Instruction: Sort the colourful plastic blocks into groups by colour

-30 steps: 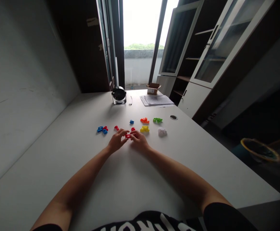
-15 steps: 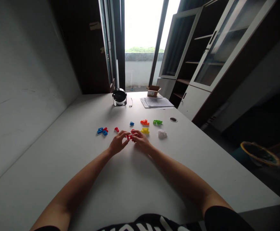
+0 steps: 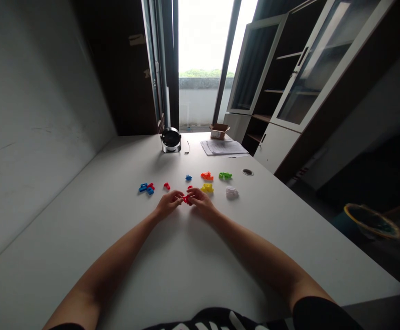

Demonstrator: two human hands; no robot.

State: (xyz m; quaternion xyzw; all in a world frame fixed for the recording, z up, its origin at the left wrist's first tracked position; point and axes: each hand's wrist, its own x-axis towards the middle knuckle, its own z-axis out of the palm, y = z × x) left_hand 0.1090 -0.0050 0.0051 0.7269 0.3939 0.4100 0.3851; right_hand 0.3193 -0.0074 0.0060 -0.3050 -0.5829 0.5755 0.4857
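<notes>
Between my hands, just above the white table (image 3: 124,183), is a small red plastic piece (image 3: 186,199), partly covered by fingers. My left hand (image 3: 168,204) pinches its left side between thumb and fingertips. On the other side, my right hand (image 3: 200,201) grips it the same way. Another red piece (image 3: 189,187) lies just beyond the fingers, partly hidden. To the left is a lone red piece (image 3: 167,186), and further left sits a group of blue pieces (image 3: 143,187) with red among them. A small blue piece (image 3: 188,177) lies beyond my hands.
Orange pieces (image 3: 207,175), green pieces (image 3: 225,175), yellow pieces (image 3: 207,188) and clear white pieces (image 3: 232,192) lie right of centre. Further back stand a round black device (image 3: 171,140), papers (image 3: 224,147) and an open cardboard box (image 3: 219,131). A cable hole (image 3: 247,172) is at the right.
The red piece has turned in my fingers, so its square opening no longer faces me. Both hands have dipped slightly, and the left fingers have closed in. The other pieces stay put.
</notes>
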